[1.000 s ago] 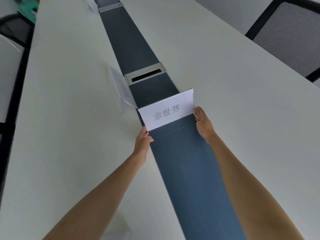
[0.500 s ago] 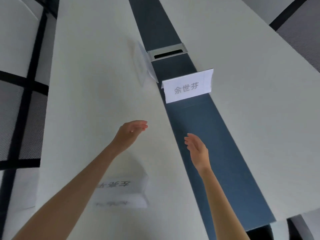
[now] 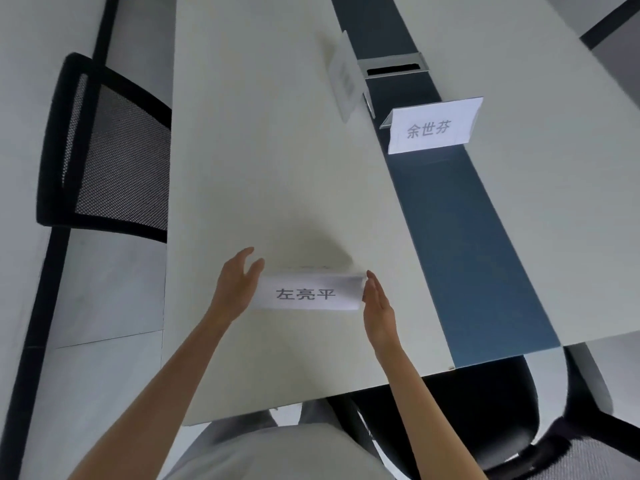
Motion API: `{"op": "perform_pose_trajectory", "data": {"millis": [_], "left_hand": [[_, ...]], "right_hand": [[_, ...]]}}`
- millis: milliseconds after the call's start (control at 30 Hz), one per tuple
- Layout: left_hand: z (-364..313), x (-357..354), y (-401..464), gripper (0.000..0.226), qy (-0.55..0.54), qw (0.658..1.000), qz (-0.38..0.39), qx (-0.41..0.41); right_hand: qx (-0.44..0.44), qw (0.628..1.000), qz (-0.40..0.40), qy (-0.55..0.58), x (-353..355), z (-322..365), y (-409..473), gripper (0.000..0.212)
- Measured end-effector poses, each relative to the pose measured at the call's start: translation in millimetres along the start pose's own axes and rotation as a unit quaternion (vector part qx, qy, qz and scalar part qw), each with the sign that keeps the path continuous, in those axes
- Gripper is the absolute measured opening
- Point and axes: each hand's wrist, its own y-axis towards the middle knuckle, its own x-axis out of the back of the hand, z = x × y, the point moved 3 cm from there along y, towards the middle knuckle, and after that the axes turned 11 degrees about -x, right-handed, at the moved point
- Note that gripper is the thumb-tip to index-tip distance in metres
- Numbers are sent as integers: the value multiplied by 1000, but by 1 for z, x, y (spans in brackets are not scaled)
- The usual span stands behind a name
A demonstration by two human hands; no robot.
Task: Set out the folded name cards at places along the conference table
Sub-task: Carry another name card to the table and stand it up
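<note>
Near the table (image 3: pixel 277 168) edge, open left hand (image 3: pixel 235 289) and open right hand (image 3: pixel 377 306) flank the nearest name card (image 3: pixel 308 294); neither grips it.

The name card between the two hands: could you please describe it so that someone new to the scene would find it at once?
Start at the long white table with the blue strip down its middle. Near the table's close end, on the white part left of the strip, a white folded name card sits between the left hand and right hand. Unlike the card on the strip, it reads 左亮平.
</note>
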Motion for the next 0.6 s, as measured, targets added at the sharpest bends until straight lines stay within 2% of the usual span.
{"op": "perform_pose_trajectory", "data": {"millis": [67,167,267,433,600], "left_hand": [[6,2,-3,43,-17,999,-33,-11],[24,3,-7,35,-65,998,-7,7],[38,13,-12,26,-118,991,26,-59],[51,37,-30,25,-88,970,104,-203],[62,31,-71,21,-69,941,209,-255]], "right_hand": [[32,999,-32,-5,-8,2,-9,44],[64,993,-87,-40,-19,-3,-21,45],[83,984,-138,-71,-32,-21,-41,43],[52,974,-217,29,-61,-80,-98,31],[16,940,-288,180,-84,-147,-161,30]]}}
